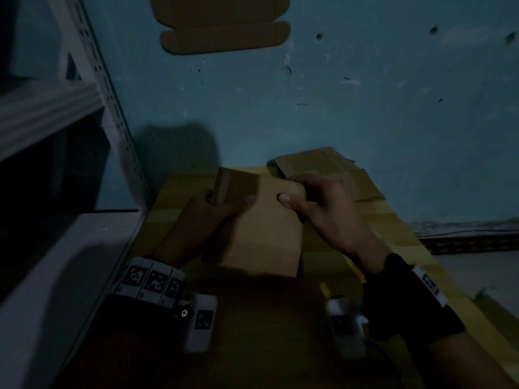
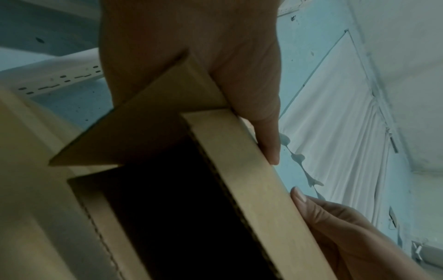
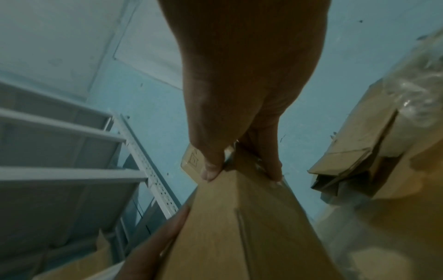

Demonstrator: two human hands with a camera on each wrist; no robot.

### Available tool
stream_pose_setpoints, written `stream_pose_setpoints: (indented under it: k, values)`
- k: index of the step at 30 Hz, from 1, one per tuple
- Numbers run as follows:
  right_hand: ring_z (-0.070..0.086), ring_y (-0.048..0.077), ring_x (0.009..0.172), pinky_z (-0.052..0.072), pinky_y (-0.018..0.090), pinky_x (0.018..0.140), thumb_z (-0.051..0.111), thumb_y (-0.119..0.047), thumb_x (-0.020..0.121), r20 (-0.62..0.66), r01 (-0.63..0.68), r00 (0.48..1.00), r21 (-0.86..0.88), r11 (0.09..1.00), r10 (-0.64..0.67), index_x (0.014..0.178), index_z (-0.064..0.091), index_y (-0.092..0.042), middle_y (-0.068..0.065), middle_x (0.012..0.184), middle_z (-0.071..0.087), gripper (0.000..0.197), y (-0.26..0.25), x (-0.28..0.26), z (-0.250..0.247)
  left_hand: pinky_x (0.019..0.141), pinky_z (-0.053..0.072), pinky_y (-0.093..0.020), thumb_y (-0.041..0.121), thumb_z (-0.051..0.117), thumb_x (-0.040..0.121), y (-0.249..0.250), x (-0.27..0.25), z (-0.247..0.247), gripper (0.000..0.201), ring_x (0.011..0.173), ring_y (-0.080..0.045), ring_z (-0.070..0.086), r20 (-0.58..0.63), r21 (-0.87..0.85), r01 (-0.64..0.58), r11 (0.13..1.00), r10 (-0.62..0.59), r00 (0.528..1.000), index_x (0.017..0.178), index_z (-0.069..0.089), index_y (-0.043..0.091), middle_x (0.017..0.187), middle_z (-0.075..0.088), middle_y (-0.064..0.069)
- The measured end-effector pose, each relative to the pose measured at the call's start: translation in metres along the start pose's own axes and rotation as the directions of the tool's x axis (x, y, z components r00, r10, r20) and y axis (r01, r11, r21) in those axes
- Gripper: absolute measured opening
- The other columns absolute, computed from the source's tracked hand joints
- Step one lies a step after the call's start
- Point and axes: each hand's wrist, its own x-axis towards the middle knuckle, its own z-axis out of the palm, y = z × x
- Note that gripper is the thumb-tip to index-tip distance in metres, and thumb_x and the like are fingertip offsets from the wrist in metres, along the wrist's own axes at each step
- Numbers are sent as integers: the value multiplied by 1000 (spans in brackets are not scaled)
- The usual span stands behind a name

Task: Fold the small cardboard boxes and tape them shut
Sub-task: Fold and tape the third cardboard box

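Both hands hold a small cardboard box (image 1: 264, 220) above the bench (image 1: 393, 234): the left hand (image 1: 207, 211) grips its left edge, thumb on top, and the right hand (image 1: 323, 209) pinches its far right corner. Flat cardboard blanks (image 1: 323, 169) lie just beyond, against the blue wall (image 1: 337, 94)

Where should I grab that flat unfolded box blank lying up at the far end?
Probably the flat box blank is best pinched at its near long flap, coming from your side: it lies flat, and that rounded flap edge faces you, unobstructed.
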Motion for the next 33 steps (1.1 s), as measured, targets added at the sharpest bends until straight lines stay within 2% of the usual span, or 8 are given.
stream_pose_setpoints:
  k: [3,5,12,18,26,29,31,33]
  values:
    - [65,1,64,47,16,60,63,-36,97,6,33,999,-41,999,-32,126,66,-11,-2,86,72,38,-2,1,-3,83,57,-45,65,85,48,-1,1,0,83,94,-25,70,-9,5,-5,1000,5,1000,113,65,18,105,72,-5]
    - [65,6,63,50,25,61,58,-34,101,26,68,997,-92,993,-66,123,67,-13,0,82,72,31,-2,0,-5,84,57,-47,65,85,46,-2,2,0,84,94,-28,70,-11,-1,2,1000,-2,1000,112,65,16,105,72,-7]
    - [62,12,63,49,36,63,44,-27,107,58,122,992,-149,981,-115,111,68,-11,9,82,70,28,-1,0,-7,85,57,-50,76,84,36,-6,6,1,103,94,-30,69,9,-2,-1,1000,1,1000,115,65,13,106,71,-10]
    - [64,13,69,51,37,67,43,-27,108,52,93,995,-129,987,-87,111,68,-12,7,85,71,29,-2,-1,-6,83,57,-47,66,86,44,-5,3,1,89,92,-28,71,30,-12,34,999,-33,999,114,66,15,104,73,-8]
    - [66,16,84,54,52,77,37,-40,109,49,85,996,-110,990,-80,108,67,-16,2,94,70,38,-6,-6,-5,90,55,-54,68,83,43,-7,4,-3,85,92,-27,71,14,-23,37,999,-36,999,110,68,18,101,74,-4]
    - [65,20,82,54,55,78,27,-58,104,40,54,998,-68,996,-52,101,66,-13,2,88,68,59,-8,-7,-4,87,56,-52,68,82,44,-7,4,-3,83,90,-28,72,7,-11,37,999,-37,999,108,69,17,99,75,-5]
    - [66,18,80,55,52,79,28,-64,101,42,26,999,-42,999,-24,100,67,-13,1,86,69,64,-10,-7,-4,84,57,-47,65,85,48,-6,3,-2,79,89,-27,71,7,-14,33,999,-33,999,108,69,16,100,74,-6]
    - [69,8,85,60,36,76,41,-60,100,66,-1,998,-11,1000,2,109,69,-18,-5,95,72,51,-11,-6,-4,80,58,-42,59,82,52,-3,1,-1,69,87,-25,71,8,-21,24,1000,-23,1000,105,69,17,99,74,-6]
